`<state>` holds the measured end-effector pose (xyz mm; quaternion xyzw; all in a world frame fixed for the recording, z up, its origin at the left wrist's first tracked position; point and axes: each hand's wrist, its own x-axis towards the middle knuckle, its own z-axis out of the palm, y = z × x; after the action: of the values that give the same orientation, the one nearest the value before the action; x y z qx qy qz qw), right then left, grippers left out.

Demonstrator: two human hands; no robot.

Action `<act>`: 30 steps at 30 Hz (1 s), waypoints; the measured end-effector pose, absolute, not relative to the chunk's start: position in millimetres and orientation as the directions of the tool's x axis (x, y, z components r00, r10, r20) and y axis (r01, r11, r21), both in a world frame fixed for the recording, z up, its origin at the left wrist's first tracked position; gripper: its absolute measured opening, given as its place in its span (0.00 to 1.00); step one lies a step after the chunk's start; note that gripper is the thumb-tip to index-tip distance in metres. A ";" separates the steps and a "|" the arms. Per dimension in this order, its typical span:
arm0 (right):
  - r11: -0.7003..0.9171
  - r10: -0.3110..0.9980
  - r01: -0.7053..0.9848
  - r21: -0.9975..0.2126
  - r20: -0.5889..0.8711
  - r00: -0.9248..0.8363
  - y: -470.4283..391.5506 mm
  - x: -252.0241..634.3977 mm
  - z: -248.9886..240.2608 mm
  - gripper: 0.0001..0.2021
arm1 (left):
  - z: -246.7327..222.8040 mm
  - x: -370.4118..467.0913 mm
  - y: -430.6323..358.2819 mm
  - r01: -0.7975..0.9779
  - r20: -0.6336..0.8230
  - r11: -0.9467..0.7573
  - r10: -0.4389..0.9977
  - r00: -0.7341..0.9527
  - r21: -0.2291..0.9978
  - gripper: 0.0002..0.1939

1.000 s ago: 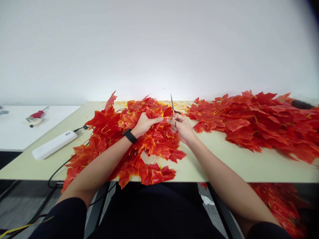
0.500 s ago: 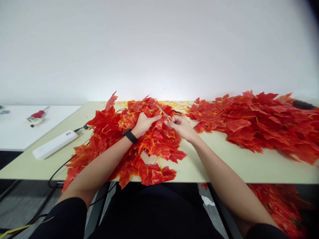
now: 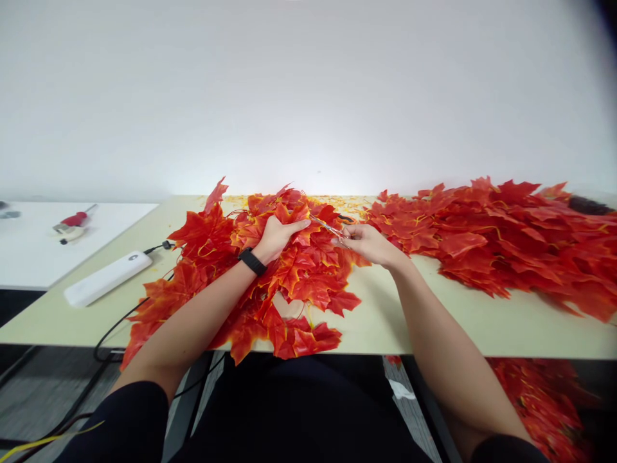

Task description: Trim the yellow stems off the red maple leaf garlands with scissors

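A heap of artificial maple leaves (image 3: 289, 273), red and orange with yellow edges, lies on the table in front of me. My left hand (image 3: 278, 236), with a black band on the wrist, grips some of these leaves; its thumb lies on top and the other fingers are hidden among them. To its right, my right hand (image 3: 370, 243) is closed around the handles of metal scissors (image 3: 326, 226). Their blades point left, with the tips close to my left thumb.
A long pile of red leaves (image 3: 501, 238) covers the table's right side. At left are a white power strip-like device (image 3: 108, 278) with a black cable and a red-and-white tool (image 3: 72, 225). Yellow scraps (image 3: 332, 200) lie along the wall. More leaves (image 3: 540, 405) sit below the table.
My right hand has moved to the right with the scissors, and the blades now lie flatter. My left hand has barely shifted on the leaves.
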<state>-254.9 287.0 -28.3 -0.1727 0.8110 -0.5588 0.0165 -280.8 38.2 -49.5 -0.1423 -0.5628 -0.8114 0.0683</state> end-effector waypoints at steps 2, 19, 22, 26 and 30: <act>0.300 -0.298 -0.246 -0.922 0.154 -0.942 286.4 -253.9 -27.8 0.27 | -49.1 -280.1 38.4 0.273 0.314 -0.345 0.068 -0.947 0.898 0.24; 0.362 -0.348 -0.329 -0.872 0.201 -0.916 277.3 -246.4 -22.7 0.26 | -43.2 -268.8 39.2 0.187 0.245 -0.275 0.194 -0.950 0.943 0.22; 0.347 -0.350 -0.327 -0.879 0.202 -0.915 276.1 -247.8 -25.9 0.26 | -44.0 -269.7 39.4 0.187 0.243 -0.268 0.193 -0.951 0.945 0.21; 0.343 -0.371 -0.325 -0.881 0.191 -0.909 276.4 -250.4 -30.5 0.28 | -44.6 -270.9 39.6 0.201 0.257 -0.277 0.185 -0.949 0.940 0.21; 0.368 -0.394 -0.355 -0.859 0.202 -0.896 276.8 -251.5 -31.6 0.29 | -44.2 -271.0 39.5 0.179 0.241 -0.297 0.186 -0.952 0.938 0.22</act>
<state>-251.5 276.8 -31.6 -0.2267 0.8270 -0.5142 0.0189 -271.0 39.5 -44.2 -0.1541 -0.5928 -0.7905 -0.0021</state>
